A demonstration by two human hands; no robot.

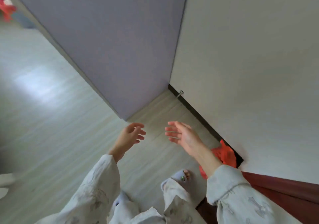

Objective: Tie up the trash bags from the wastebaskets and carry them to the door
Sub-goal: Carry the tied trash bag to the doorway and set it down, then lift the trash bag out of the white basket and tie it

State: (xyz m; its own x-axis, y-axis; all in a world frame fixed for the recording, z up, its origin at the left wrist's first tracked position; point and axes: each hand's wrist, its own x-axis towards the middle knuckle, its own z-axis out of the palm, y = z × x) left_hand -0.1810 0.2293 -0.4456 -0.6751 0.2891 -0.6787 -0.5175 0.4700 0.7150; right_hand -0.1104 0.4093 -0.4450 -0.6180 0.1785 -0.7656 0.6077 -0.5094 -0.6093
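Left hand (132, 134) and right hand (181, 135) raised side by side over floor (51, 120), fingers loose, holding nothing. Red trash bag (225, 154) on floor against wall (250, 68), under right forearm. Second red bag (6, 8) far off, blurred.

sleeves (96, 185) — pale grey-blue, crinkled, faint print | trousers (174, 199) — same fabric | slipper (181, 175) — open-toed, pale blue

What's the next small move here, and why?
Probably head toward the second red bag far off at the upper left. Both the left hand and right hand are empty, fingers relaxed, and one red bag already lies on the floor by the wall, beside the red-brown door.
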